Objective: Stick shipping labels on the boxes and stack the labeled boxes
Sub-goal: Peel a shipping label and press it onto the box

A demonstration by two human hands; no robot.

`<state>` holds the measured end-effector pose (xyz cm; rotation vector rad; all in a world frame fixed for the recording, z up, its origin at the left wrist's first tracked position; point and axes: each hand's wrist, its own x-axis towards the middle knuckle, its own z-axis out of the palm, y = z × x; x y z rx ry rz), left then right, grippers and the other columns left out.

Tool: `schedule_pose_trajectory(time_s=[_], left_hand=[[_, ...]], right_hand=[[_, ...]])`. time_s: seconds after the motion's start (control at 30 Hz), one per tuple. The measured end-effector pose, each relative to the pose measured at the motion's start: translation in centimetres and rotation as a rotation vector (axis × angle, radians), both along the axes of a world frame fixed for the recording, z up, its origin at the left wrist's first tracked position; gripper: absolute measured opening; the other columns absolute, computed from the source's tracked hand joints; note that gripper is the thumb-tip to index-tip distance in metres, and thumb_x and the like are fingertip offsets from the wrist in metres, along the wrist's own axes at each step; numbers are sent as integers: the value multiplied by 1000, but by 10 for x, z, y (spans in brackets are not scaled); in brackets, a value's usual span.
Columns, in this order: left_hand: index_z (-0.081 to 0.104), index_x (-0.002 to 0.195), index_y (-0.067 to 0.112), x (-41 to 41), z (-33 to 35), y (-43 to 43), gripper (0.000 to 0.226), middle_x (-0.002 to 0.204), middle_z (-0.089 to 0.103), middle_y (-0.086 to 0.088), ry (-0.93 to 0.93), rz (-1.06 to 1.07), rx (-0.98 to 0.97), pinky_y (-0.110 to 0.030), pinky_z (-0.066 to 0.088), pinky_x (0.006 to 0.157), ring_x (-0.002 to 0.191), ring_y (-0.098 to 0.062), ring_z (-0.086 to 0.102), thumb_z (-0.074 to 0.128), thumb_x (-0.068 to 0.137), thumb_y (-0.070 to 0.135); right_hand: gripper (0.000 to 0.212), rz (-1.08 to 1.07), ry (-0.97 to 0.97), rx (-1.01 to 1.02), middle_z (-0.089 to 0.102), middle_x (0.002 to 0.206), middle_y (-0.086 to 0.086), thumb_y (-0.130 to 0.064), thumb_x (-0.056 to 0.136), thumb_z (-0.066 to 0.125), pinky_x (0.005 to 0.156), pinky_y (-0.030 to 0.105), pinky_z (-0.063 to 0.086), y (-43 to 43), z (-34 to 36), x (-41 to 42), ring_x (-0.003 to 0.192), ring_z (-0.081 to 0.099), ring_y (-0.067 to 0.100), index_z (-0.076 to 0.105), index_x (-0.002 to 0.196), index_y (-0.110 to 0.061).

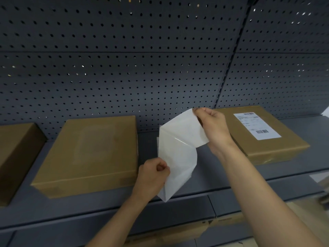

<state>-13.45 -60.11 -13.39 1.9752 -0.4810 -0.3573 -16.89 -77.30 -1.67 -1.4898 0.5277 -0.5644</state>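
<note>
Peeling step, seemingly: left hand (153,172) pinches label sheet (178,152) low, right hand (211,125) pinches its top corner. Next: lay it flat, unwrinkled, on bare box (89,154) left along shelf (106,205).

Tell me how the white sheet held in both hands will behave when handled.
Probably floppy: the label sheet bends and creases between the left hand and the right hand pinching it. Likely very light, since fingertip pinches alone carry it. Its glossy streak suggests a slick backing, so it may slip or curl.
</note>
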Motion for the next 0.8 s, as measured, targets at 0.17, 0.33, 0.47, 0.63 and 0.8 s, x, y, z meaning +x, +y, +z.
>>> schedule_pose_trajectory(time_s=[0.17, 0.33, 0.47, 0.63, 0.8], left_hand=[[65, 73, 9, -2, 0, 5, 14, 55, 61, 2, 10, -71, 91, -34, 56, 60, 48, -6, 57, 62, 87, 8], [65, 71, 10, -4, 3, 11, 15, 58, 61, 2, 77, -81, 143, -19, 45, 47, 45, -6, 57, 60, 85, 6], [66, 77, 4, -8, 6, 19, 11, 60, 62, -1, 173, -115, 156, -20, 47, 46, 45, -5, 59, 60, 86, 4], [66, 78, 4, -11, 11, 30, 11, 60, 64, -5, 225, -166, 209, -20, 47, 46, 47, -8, 60, 59, 86, 5], [67, 87, 1, -15, 18, 40, 10, 72, 68, -11, 301, -223, 273, -20, 50, 50, 57, -13, 64, 60, 88, 8]], right_hand=[[33, 12, -48, 154, 56, 54, -4, -17, 94, 61, 52, 20, 42, -5, 10, -2, 49, 52, 14, 55, 62, -14], [29, -48, -80, 219, 56, 62, 0, -19, 92, 62, 55, 23, 43, -13, 17, -3, 56, 54, 18, 54, 65, -14], [25, -87, -148, 250, 56, 62, 0, -18, 91, 62, 56, 25, 44, -17, 23, -2, 57, 54, 18, 55, 67, -13], [17, -137, -215, 280, 58, 61, 0, -18, 89, 64, 63, 33, 45, -21, 31, 1, 65, 55, 22, 59, 73, -11], [15, -223, -261, 309, 60, 77, 0, -25, 85, 69, 80, 37, 52, -21, 34, 8, 84, 60, 24, 62, 83, -12]])
